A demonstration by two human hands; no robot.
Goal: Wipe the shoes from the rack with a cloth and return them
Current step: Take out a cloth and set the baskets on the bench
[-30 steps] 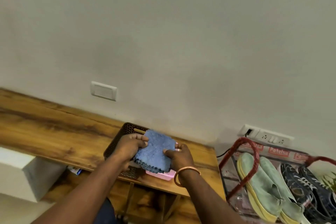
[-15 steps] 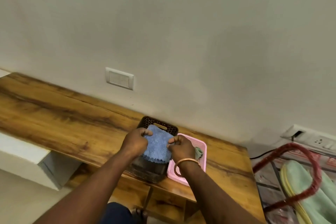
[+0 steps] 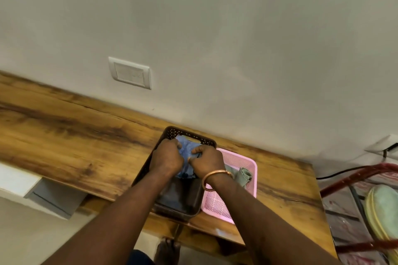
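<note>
A blue cloth (image 3: 187, 150) is bunched between both hands, low inside the dark brown perforated basket (image 3: 172, 133) on the wooden shelf. My left hand (image 3: 167, 157) grips its left side and my right hand (image 3: 207, 160), with a copper bangle on the wrist, grips its right side. Most of the cloth is hidden by the hands. A pale green shoe (image 3: 384, 206) with a yellow sole lies on the red-framed rack (image 3: 353, 175) at the far right edge.
A pink mesh basket (image 3: 251, 163) stands right of the brown one and holds a grey-green cloth (image 3: 244, 175). The wooden shelf (image 3: 75, 142) runs along the wall to the left. A wall switch plate (image 3: 129, 72) and a socket with a black cable (image 3: 344, 171) are nearby.
Both hands have lowered the blue cloth from held up flat into the brown basket and bunched it. The view has shifted left, so the shoe rack is now mostly out of frame.
</note>
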